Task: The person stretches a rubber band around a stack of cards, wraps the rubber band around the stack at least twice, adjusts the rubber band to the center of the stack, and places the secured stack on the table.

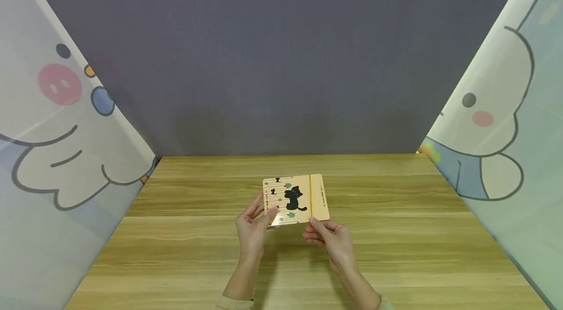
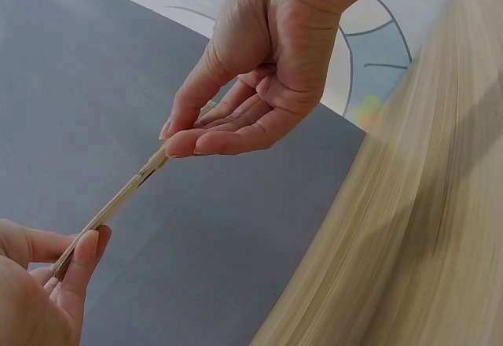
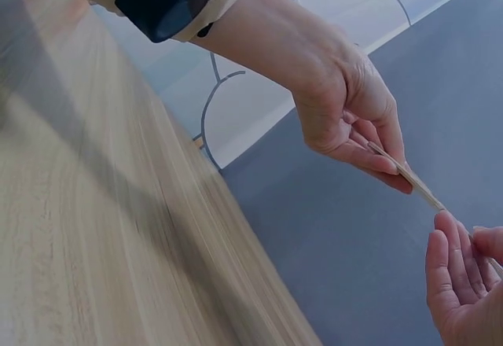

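From the head we face forward and down at the tabletop point(image 1: 184, 236); both wrist views, nearer and tilted, share the notebook point(image 1: 296, 200).

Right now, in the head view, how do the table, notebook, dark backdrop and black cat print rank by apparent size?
Largest to smallest:
1. Dark backdrop
2. Table
3. Notebook
4. Black cat print, part of the notebook's face

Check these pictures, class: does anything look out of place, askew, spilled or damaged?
Nothing stands out. The left hand and right hand hold the cat-print notebook above the table; its yellow band runs straight across it, and no tear or spill shows.
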Demonstrator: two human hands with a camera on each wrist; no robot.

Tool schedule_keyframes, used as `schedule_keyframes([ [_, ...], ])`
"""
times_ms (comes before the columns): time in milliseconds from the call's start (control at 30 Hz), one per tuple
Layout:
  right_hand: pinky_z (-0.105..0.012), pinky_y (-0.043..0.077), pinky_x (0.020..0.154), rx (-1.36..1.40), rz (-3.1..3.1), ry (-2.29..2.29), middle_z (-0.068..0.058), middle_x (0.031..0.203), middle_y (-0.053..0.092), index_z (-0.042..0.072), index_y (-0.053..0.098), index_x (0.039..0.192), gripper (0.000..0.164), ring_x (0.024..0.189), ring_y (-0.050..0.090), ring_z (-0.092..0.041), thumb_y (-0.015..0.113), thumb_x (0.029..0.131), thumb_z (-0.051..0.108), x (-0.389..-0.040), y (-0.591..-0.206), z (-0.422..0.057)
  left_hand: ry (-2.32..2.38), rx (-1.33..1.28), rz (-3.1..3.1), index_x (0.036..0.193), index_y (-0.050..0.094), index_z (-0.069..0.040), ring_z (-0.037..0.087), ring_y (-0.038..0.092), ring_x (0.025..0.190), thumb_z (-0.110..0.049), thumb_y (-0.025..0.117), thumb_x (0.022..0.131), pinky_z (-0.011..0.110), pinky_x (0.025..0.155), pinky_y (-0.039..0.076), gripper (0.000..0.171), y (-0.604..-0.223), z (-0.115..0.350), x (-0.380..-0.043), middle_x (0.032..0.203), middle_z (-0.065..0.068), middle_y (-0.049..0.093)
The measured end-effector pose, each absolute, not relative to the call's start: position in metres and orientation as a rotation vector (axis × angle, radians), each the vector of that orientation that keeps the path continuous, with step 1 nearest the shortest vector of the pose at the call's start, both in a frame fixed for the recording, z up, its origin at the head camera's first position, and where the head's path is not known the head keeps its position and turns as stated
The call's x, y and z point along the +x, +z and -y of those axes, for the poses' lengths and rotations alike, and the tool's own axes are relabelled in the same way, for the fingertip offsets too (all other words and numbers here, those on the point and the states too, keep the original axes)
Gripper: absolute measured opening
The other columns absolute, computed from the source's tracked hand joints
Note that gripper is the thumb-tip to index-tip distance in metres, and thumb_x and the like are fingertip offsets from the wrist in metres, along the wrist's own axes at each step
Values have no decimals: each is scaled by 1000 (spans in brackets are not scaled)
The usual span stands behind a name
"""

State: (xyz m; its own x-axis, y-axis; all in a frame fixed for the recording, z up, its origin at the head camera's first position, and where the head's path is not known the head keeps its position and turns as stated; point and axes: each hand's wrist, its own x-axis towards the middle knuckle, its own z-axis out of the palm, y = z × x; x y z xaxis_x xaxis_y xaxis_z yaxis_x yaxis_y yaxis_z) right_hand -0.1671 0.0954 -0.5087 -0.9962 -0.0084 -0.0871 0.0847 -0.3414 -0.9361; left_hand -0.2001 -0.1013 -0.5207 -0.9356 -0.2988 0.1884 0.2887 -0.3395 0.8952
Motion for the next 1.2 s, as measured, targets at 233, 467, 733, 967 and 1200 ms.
schedule_keyframes([
  [233,-40,56,68,-44,-1809,-2503,-19,81,65,-11,58,99,36,72,64,-32,62,83,20,-160,-497,-95,-2304,4,1568,122,55,-20,35,62,79,-13,78,66,45,46,54,61,-520,104,-202,100,16,63],
  [467,-39,57,65,-259,-1842,-2446,-21,86,64,-10,58,100,27,70,64,-29,58,86,13,-149,-489,-105,-2316,11,1563,122,56,-20,36,62,79,-13,78,66,46,48,54,61,-521,108,-206,99,17,62],
  [733,-45,55,67,-312,-1938,-2365,-22,92,62,-5,57,105,28,76,62,-35,61,83,12,-164,-515,-127,-2319,0,1568,122,56,-20,37,62,78,-12,78,65,46,47,54,61,-520,109,-204,98,19,62],
  [967,-28,56,58,-627,-2255,-2256,-12,83,65,-1,64,94,14,69,61,-19,61,83,6,-146,-416,-127,-2314,12,1589,122,56,-20,36,62,77,-12,79,65,46,48,55,62,-520,108,-203,96,20,60],
  [1200,-21,55,64,-550,-2471,-2075,-18,89,64,-8,63,91,15,74,61,-21,64,80,2,-147,-360,-125,-2304,-50,1578,123,53,-11,30,64,71,-2,75,68,40,47,55,60,-504,104,-192,92,21,61],
])
